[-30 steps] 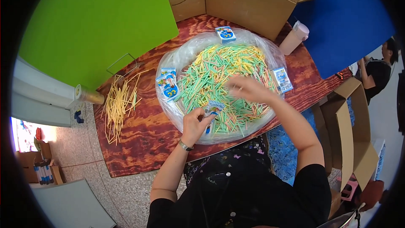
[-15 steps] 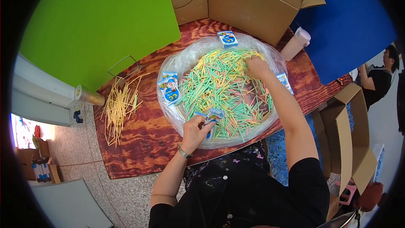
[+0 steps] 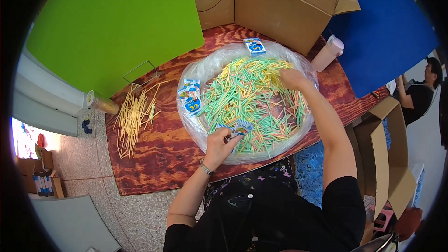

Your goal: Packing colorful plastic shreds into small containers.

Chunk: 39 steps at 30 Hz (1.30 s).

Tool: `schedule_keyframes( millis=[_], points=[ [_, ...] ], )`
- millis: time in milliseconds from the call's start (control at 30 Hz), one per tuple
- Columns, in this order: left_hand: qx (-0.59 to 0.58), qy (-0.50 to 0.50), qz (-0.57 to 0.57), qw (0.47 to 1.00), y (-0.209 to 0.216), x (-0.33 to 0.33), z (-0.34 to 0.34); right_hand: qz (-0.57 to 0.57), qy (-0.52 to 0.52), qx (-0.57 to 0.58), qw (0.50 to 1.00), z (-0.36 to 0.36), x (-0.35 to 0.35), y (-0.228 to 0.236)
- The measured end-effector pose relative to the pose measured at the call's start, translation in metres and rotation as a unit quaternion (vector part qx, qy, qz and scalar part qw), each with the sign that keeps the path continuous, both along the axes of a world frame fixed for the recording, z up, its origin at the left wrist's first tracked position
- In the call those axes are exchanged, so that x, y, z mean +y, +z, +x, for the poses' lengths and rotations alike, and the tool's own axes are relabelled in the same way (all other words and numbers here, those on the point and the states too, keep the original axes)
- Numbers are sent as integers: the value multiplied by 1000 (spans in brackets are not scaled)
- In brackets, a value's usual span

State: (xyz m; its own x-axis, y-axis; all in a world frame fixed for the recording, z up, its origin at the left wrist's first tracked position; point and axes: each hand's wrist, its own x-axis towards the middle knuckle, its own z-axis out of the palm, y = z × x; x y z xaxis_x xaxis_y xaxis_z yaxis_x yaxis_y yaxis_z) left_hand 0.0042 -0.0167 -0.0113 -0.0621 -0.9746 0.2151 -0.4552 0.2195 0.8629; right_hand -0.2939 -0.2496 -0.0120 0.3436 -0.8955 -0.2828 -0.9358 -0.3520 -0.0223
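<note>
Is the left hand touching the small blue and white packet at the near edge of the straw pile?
Touching. The head view shows the left hand pinching the small blue and white packet with its fingertips over the thin coloured straws.

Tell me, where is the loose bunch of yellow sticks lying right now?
In the head view, the yellow sticks lie on the wooden table, on the person's left, apart from the clear plastic sheet and just below the green board.

A wood-grain table [image 3: 168, 154] carries a clear plastic sheet [image 3: 205, 67] heaped with coloured sticks [image 3: 252, 98], under both hands. Well left of the left hand [image 3: 218, 145] lie loose yellow sticks [image 3: 132, 116]. Beyond the right hand [image 3: 293, 78] stand cardboard boxes [image 3: 280, 11] and a pale bottle [image 3: 328, 52].
</note>
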Motion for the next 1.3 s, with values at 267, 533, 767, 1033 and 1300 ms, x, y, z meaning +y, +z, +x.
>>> schedule_keyframes(
  millis=[267,533,767,1033,1300],
  points=[
    [-2,-14,-19,1000,5,2,-7,92,50,-62,993,-31,1,-14],
    [13,-1,8,1000,5,6,0,295,-100,-75,947,-2,-18,0],
    [23,8,3,1000,10,8,2,331,-166,-65,927,16,-25,11],
    [39,5,-23,999,12,9,-2,314,-112,11,943,19,-36,17],
    [20,4,-22,1000,13,13,-3,124,-29,98,987,44,-23,14]
  ],
)
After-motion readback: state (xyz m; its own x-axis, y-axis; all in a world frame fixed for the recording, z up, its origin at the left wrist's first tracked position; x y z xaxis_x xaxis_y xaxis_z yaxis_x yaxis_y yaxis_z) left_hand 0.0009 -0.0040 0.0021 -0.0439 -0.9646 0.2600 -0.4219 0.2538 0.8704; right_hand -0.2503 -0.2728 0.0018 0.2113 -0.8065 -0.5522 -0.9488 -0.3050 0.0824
